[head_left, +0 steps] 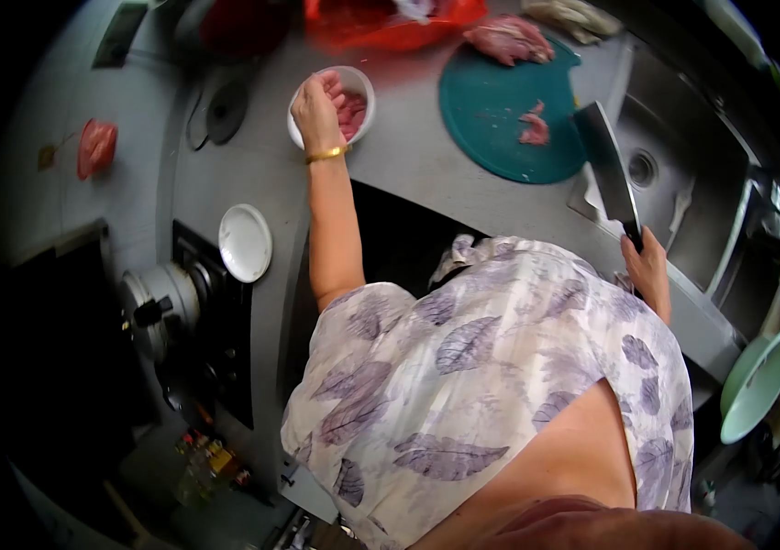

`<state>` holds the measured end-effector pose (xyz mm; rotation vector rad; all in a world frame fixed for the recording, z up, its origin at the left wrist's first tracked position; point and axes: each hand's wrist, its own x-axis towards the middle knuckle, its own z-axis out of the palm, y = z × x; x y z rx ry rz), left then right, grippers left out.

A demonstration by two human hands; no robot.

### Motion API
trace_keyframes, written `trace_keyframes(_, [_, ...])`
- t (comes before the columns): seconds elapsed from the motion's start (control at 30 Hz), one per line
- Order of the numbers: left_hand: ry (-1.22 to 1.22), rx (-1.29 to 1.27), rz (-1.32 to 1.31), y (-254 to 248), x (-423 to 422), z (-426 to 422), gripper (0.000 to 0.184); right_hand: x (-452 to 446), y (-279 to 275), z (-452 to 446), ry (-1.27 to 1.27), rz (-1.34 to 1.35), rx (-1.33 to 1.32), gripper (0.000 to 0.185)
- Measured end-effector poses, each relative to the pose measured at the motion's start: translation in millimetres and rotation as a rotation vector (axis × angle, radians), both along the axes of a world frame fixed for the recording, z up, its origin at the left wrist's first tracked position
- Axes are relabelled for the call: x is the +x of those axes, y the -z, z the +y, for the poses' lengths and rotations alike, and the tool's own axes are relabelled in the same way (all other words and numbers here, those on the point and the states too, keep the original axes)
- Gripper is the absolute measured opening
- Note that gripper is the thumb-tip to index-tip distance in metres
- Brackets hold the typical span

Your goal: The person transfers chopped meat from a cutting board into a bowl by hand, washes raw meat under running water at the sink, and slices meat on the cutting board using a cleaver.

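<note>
My left hand (318,108), with a gold bangle (326,154) at its wrist, is over the rim of a white bowl (370,103). Its fingers are loosely bent and a little apart, and I see nothing held in them. Pieces of pink raw meat (351,114) lie in the bowl, partly hidden by the hand. On the right, my right hand (650,273) is closed around the black handle of a cleaver (608,167), whose blade points away from me near a teal cutting board (481,128). A small scrap of meat (534,125) and a larger chunk of meat (509,39) rest on the board.
A steel sink (683,119) lies to the right, with a pale green basin (757,385) below it. Behind the bowl is a red plastic bag (381,26). A white lid or plate (245,243) sits on the left counter, near a pot (162,298) on the stove.
</note>
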<state>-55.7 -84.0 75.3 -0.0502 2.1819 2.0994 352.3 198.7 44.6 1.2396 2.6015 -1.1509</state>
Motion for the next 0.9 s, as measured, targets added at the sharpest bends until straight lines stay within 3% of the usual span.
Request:
trace_keyframes(0.1, [0.468,-0.022,0.09,12,44,50,0.026,0,-8,-2,0.009,0.011,-0.005,0.028])
trace_keyframes(0.23, [0.806,-0.267,0.23,55,92,126,0.019,-5,-16,-3,0.016,0.0,-0.033,0.028])
trace_keyframes(0.33, [0.72,-0.505,0.582,93,91,165,0.024,-10,-25,-7,0.035,-0.066,-0.065,0.028])
trace_keyframes(0.53, [0.734,-0.787,0.758,100,108,202,0.023,-7,-15,-8,0.011,0.028,-0.052,0.026])
trace_keyframes(0.67, [0.867,-0.77,0.904,88,132,182,0.014,-5,-14,-8,-0.002,0.057,-0.032,0.024])
trace_keyframes(0.8, [1.048,-0.589,1.013,88,117,154,0.01,-4,-13,-7,0.009,0.057,-0.052,0.024])
trace_keyframes(0.9, [1.043,-0.605,1.015,74,101,135,0.009,-4,-12,-6,0.006,0.067,-0.057,0.023])
